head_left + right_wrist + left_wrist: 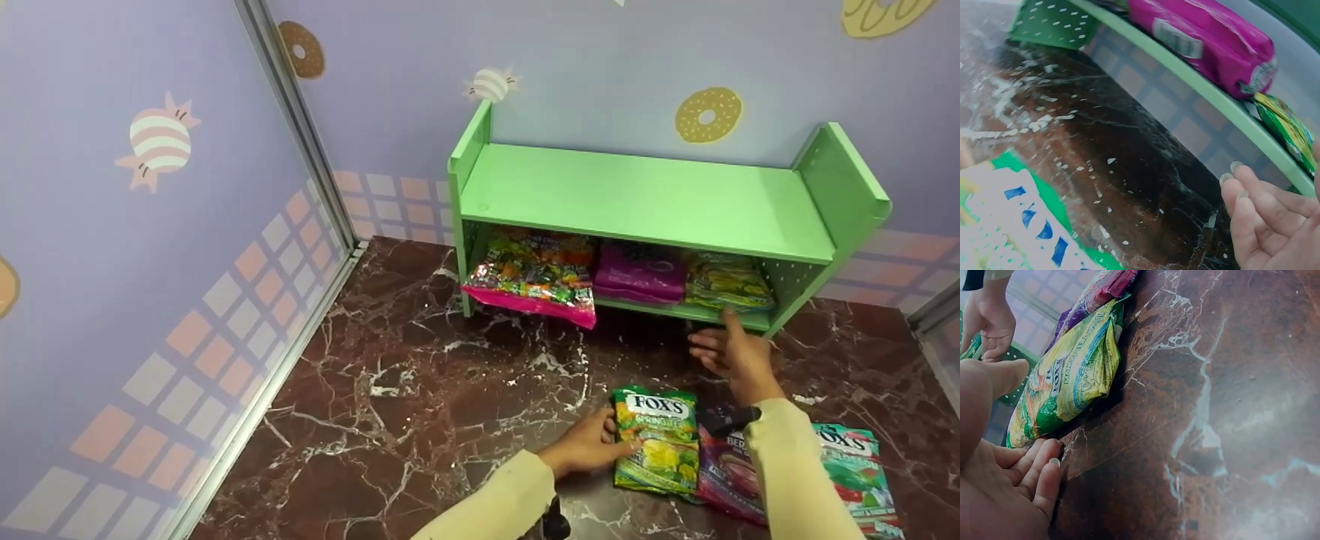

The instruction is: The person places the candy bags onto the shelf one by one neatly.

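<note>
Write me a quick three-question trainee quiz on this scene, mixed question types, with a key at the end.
1. True or false: on the lower level of the green shelf unit, the purple pack sits between two other packs.

2. Which of the hands is nearest the green-and-yellow FOX'S pack: A, left hand; or B, right hand?

3. Fill in the blank: in the head view, the multicolored pack at the left end has a ____ edge jutting past the front.

Key: 1. True. 2. A. 3. Pink.

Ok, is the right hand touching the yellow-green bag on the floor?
Apart: the right wrist view shows dark floor between the right hand and the bag.
</note>
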{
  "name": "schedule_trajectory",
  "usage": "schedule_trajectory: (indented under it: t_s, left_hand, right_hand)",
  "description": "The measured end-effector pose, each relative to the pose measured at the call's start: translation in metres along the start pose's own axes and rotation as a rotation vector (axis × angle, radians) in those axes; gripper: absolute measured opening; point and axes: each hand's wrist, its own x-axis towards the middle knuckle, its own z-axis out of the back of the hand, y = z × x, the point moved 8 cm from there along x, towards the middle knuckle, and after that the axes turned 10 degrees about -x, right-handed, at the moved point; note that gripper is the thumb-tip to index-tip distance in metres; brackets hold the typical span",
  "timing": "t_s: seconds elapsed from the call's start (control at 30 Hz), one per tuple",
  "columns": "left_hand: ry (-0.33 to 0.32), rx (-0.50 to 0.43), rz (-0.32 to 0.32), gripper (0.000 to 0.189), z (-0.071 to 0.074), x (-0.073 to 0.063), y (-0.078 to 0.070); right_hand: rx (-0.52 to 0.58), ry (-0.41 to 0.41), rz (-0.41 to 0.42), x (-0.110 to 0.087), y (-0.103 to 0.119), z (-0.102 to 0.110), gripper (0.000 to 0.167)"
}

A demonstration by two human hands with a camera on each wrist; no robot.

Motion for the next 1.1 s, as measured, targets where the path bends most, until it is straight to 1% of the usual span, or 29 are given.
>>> schedule_trajectory:
  t_s: [0.1, 0.23, 0.37, 0.47, 0.57, 0.63, 0.73, 0.87, 0.97, 1.1]
  left_hand:
    - [0.007, 0.008, -0.004, 0.044, -0.002, 0.000, 0.000]
    - [0.008, 0.012, 0.000, 0.044, -0.002, 0.000, 0.000]
    - [0.009, -0.004, 0.022, 0.045, -0.002, -0.001, 0.002]
    - [0.014, 0.019, 0.033, 0.055, -0.001, -0.001, 0.002]
    - [0.024, 0.046, 0.029, 0.064, -0.001, -0.001, 0.001]
    - [0.032, 0.051, 0.023, 0.064, -0.001, -0.001, 0.001]
    - [0.040, 0.043, 0.013, 0.063, -0.002, -0.001, 0.001]
    - [0.042, 0.037, 0.002, 0.061, -0.002, -0.001, 0.001]
    - [0.046, 0.037, -0.007, 0.059, -0.001, -0.001, 0.002]
    - [0.054, 0.028, -0.012, 0.058, -0.001, -0.001, 0.001]
  right_hand:
    - [-0.153, -0.026, 0.030, -0.004, -0.004, -0.001, 0.085]
    - [-0.350, -0.063, 0.037, -0.012, -0.010, -0.003, 0.084]
    - [-0.485, -0.078, 0.031, -0.022, -0.017, -0.005, 0.081]
    - [-0.620, -0.067, 0.040, -0.031, -0.024, -0.008, 0.082]
    - [-0.776, -0.047, 0.050, -0.042, -0.030, -0.008, 0.087]
    - [-0.863, -0.044, 0.065, -0.049, -0.034, -0.005, 0.090]
    - [-0.979, -0.072, 0.084, -0.060, -0.037, 0.006, 0.088]
    - [-1.075, -0.139, 0.093, -0.071, -0.040, 0.034, 0.086]
    - [-1.101, -0.152, 0.037, -0.076, -0.049, 0.059, 0.091]
    - [-1.179, -0.134, -0.065, -0.080, -0.064, 0.093, 0.108]
